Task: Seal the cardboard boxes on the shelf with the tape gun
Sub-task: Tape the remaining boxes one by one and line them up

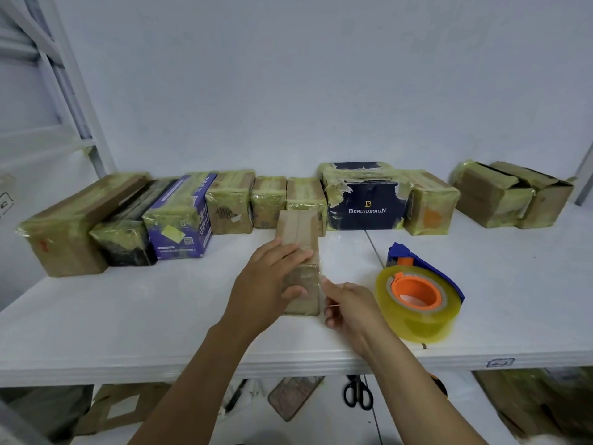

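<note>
A small brown cardboard box (pixel 298 232) stands in the middle of the white shelf (pixel 128 316), partly wrapped in clear tape. My left hand (pixel 269 281) grips its near left side, fingers over the top and thumb on the front face. My right hand (pixel 346 305) is just right of the box and pinches the loose clear tape at its right edge. The tape gun (pixel 417 290), blue with an orange hub and a large yellowish roll, lies on the shelf to the right of my right hand, untouched.
A row of several taped boxes runs along the back wall, among them a purple box (pixel 179 220) and a dark blue box (pixel 365 197). Below the shelf lie scissors (pixel 357 393), a phone (pixel 293 396) and flat cardboard (pixel 122 406).
</note>
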